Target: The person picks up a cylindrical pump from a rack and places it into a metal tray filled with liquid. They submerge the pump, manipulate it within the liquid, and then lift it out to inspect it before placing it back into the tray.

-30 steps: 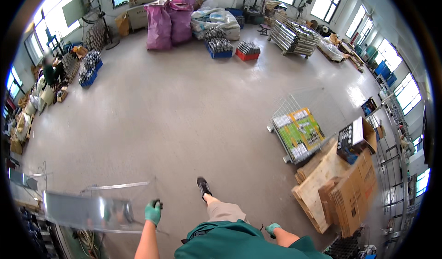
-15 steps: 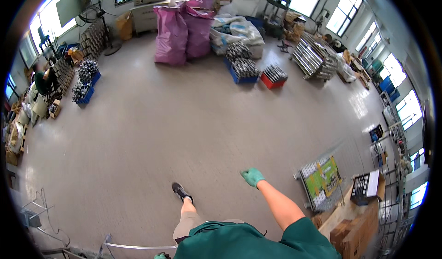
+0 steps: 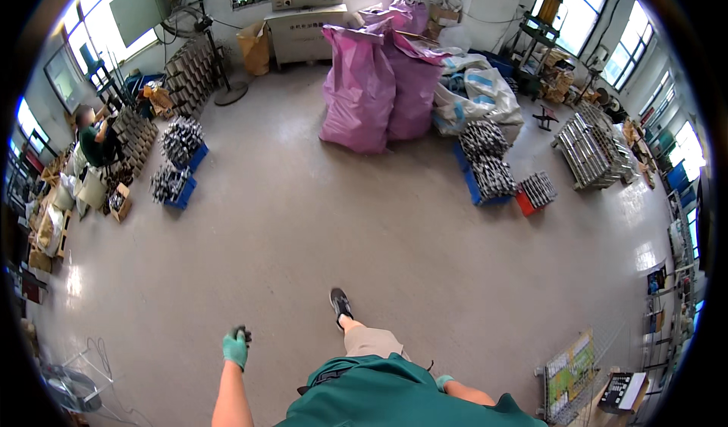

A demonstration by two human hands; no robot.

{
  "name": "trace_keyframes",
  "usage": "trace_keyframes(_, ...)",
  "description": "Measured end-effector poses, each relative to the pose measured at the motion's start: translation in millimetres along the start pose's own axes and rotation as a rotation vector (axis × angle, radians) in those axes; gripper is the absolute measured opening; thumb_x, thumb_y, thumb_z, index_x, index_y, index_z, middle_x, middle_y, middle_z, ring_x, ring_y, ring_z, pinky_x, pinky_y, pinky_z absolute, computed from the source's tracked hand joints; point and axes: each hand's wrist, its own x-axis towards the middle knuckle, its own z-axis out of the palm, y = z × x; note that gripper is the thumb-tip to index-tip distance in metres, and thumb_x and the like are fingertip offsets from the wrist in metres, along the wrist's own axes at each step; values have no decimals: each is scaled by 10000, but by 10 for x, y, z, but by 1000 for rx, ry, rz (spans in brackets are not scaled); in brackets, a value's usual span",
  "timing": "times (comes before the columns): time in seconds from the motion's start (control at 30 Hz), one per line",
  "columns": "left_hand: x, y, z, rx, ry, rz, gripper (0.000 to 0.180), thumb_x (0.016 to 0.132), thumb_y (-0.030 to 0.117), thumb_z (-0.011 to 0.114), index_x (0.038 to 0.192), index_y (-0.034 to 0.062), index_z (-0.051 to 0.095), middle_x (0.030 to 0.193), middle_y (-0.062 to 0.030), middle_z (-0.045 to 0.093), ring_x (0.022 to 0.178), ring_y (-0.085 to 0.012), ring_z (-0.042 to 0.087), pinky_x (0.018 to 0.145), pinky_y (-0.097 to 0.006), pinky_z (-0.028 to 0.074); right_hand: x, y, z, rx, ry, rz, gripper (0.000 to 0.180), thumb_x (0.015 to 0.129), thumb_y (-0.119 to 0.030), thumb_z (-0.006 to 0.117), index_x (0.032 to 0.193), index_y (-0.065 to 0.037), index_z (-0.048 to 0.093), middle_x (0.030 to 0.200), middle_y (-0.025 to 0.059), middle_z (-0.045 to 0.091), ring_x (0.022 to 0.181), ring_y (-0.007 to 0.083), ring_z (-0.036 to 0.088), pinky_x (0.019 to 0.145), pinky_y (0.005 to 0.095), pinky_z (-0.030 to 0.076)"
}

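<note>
Workshop floor (image 3: 318, 230) | left hand (image 3: 236, 346) gloved — grip unclear | right hand (image 3: 444, 382) half-hidden

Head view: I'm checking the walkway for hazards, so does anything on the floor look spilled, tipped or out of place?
Nothing stands out. The pink sacks stand upright, the metal parts sit stacked on blue pallets, and the floor shows no spill. The left hand in a green glove holds something small and dark; the right hand hangs by the hip.
</note>
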Motion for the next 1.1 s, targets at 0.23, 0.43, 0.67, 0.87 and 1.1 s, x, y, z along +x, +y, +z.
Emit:
trace_keyframes(0.23,1091,614,13,451,-210,-360,275,993,228,585,945,11,748,855,-134,755,686,-200,699,573,-386,543,-1242,-4650,-3611,17,678,-414,583,1025,-443,450,844,32,736,781,221,737,690,342,734,756,465,578)
trace_keyframes(0.43,3249,319,97,671,-373,-275,299,985,255,556,951,47,768,846,-138,766,709,-208,713,631,-416,555,-2458,-7625,-5787,251,904,-702,475,1023,-441,562,923,4,696,736,143,679,602,250,669,644,416,556)
trace_keyframes(0.67,7306,2916,347,251,-256,-395,306,996,243,546,995,15,751,808,-134,748,634,-227,678,567,-378,528,-2096,-8872,-6759,492,635,-200,476,1018,-438,550,1219,-48,736,878,177,751,687,254,725,714,432,582)
trace_keyframes(0.87,10765,6014,768,73,-207,54,289,1075,156,496,1261,14,666,972,-106,760,750,-178,715,629,-327,567,-2573,-10664,-8025,377,671,-350,487,1021,-449,532,1164,-25,724,1021,229,740,925,392,713,848,489,552)
trace_keyframes(1.1,13070,7387,1456,163,-249,-81,270,1081,132,486,1275,21,637,990,-106,748,733,-174,697,593,-334,549,-3242,-13518,-10603,148,755,-739,445,1020,-431,533,1066,-20,698,1113,270,701,1070,466,648,915,543,514)
